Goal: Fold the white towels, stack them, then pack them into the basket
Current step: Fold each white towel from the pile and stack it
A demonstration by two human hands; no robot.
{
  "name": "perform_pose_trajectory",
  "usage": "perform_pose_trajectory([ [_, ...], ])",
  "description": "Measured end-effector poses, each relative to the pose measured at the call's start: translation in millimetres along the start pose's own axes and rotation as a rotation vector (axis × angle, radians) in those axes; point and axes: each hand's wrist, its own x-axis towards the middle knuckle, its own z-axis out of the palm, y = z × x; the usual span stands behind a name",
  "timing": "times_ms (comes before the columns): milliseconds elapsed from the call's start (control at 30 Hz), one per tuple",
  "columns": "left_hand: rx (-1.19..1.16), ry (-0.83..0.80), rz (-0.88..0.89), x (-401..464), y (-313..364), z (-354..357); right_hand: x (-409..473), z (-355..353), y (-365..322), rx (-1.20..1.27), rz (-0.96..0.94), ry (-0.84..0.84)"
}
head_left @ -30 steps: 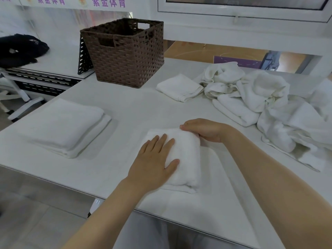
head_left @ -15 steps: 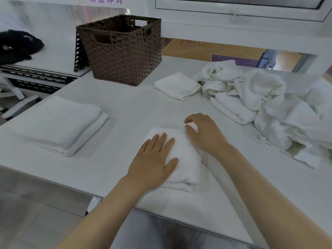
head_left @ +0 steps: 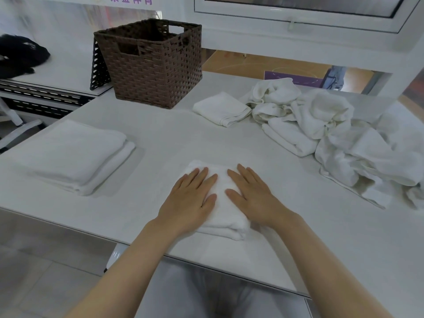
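White folded terry towel [head_left: 221,204] lies at the near table [head_left: 160,143] edge, well in front of the brown woven basket [head_left: 151,63], under left hand [head_left: 189,198] and right hand [head_left: 252,196], fingers straight and flat; press evenly outward to set creases.

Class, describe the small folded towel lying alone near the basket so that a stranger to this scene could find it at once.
Start at the brown woven basket at the back of the white table. Just to its right lies a small folded towel, flat and on its own. Unlike the crumpled towel heap beside it, it is neatly squared, and no hand touches it.
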Motion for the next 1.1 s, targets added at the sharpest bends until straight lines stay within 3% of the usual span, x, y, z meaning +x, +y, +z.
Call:
perform_pose_trajectory([
  [100, -0.238, 0.146, -0.023, -9.4, -8.2, -5.7, -13.2, -2.2, -6.2, 0.33, 0.049, 0.073],
  [200, -0.405, 0.127, -0.207, -26.7, -19.2, -15.7, -29.1, -2.2, -6.4, 0.333, 0.079, 0.16],
  [567, -0.121, -0.102, -0.373, -39.0, -13.3, -41.4, -46.2, -6.3, -24.0, 0.201, 0.227, 0.055],
  [733, -0.194, -0.142, -0.376, -33.4, -13.2, -42.1, -44.6, -4.8, -25.6, 0.201, 0.237, 0.027],
  [900, -0.384, 0.013, -0.296, -40.7, -11.1, -32.2, -48.0, 0.3, -27.7, 0.196, 0.23, 0.059],
  [1100, -0.534, 0.155, -0.266, -47.1, -22.0, -25.1, -37.3, 9.6, -33.4, 0.365, 0.239, 0.189],
])
